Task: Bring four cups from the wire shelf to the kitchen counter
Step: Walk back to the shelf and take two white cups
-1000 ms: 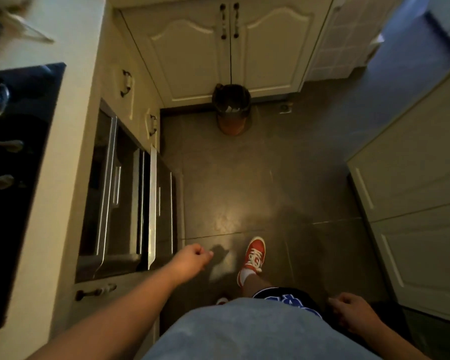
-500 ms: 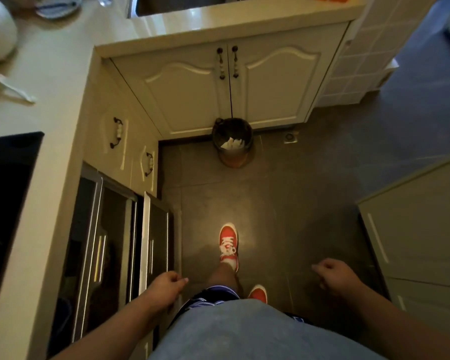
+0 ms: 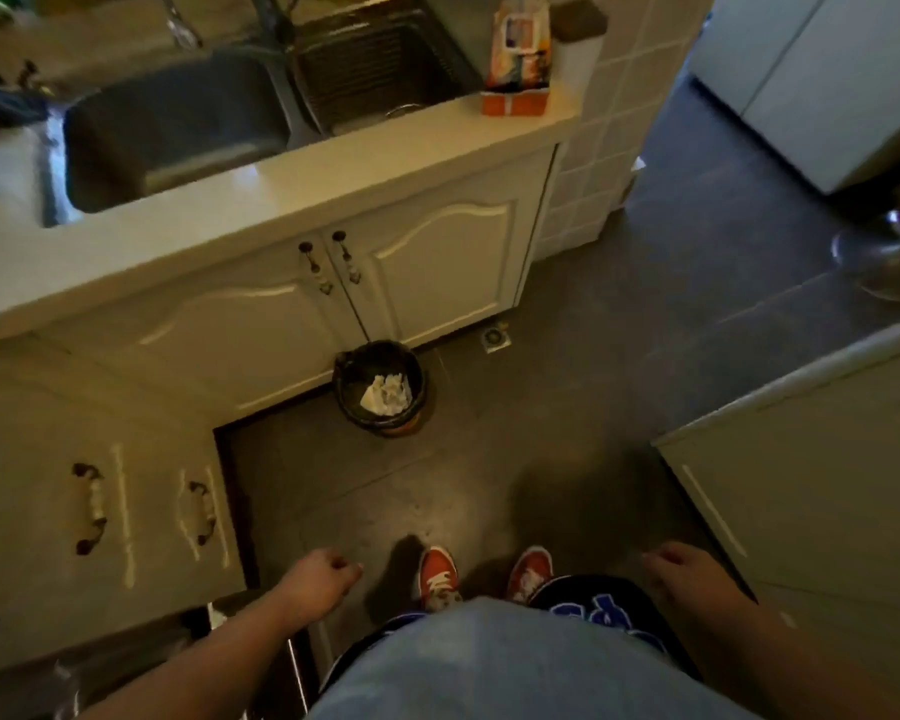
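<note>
So, left hand point(image 3: 323, 579) and right hand point(image 3: 684, 576) hang empty, fingers point(image 3: 349, 568) loosely curled, bin point(image 3: 380, 387) ahead below the tabletop point(image 3: 333, 200).

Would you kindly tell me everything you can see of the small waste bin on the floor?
The waste bin is small and round, with an orange-brown body visible at its base and a dark liner folded over the rim. It stands upright on the dark floor, just before the sink cabinet doors. Crumpled white paper lies inside.
</note>
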Demonstrator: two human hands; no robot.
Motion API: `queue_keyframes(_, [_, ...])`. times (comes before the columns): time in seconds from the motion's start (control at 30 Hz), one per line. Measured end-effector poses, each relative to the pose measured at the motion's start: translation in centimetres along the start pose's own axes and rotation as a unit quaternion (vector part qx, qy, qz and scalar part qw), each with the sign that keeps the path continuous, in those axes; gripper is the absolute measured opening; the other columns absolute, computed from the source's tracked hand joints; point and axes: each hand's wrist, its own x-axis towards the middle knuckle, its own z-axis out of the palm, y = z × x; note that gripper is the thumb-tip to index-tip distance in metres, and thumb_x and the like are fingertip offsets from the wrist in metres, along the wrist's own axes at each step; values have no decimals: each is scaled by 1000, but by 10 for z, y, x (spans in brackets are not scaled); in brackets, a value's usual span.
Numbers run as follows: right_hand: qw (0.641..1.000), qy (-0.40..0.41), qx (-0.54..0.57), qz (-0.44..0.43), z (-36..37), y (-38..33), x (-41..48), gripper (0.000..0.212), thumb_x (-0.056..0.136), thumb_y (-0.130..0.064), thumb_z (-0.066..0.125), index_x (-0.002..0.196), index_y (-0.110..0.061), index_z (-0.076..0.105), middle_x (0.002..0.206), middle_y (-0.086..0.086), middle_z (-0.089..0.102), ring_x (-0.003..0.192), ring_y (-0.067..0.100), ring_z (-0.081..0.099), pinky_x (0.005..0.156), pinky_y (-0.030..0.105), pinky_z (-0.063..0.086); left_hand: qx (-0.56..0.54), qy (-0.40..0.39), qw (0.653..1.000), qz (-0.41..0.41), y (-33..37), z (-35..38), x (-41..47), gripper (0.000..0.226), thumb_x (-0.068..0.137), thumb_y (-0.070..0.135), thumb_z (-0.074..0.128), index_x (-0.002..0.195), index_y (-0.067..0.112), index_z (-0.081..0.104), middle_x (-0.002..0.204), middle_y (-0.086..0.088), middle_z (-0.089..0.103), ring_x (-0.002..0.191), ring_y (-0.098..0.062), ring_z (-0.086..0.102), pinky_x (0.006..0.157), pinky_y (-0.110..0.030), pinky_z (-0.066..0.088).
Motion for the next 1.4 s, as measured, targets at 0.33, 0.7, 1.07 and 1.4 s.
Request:
queue_keyframes(0.33, [985,6,111,128,-71,21,78,17,90,-18,66,79,-6,69,60,9,64,51,20,57,53,26,45,59,-31,991,117,266,-21,88,19,98,25,53,99,9,63,84,-6,62,71,-15,58,64,-26,47])
queue_keyframes(0.7, [992,-25,89,86,-186,-71,188,23,91,-24,64,87,-2,69,71,13,66,64,25,63,64,35,50,127,16,987,101,403,-55,138,25,93,33,58,90,9,67,75,-6,65,68,-17,59,62,-29,46])
queue_keyframes(1.07, [991,18,126,31,-318,-213,309,18,96,-24,55,98,-9,63,92,14,67,81,24,65,60,26,51,151,-4,987,57,532,-102,244,26,93,31,58,90,7,66,87,-13,71,78,-26,67,68,-34,52])
queue_keyframes(1.4, [938,110,281,172,-422,-184,347,23,93,-27,58,88,-5,64,86,15,69,78,35,69,64,35,51,244,-63,953,167,783,-80,289,20,90,26,62,80,10,66,82,-16,70,76,-26,65,75,-39,53])
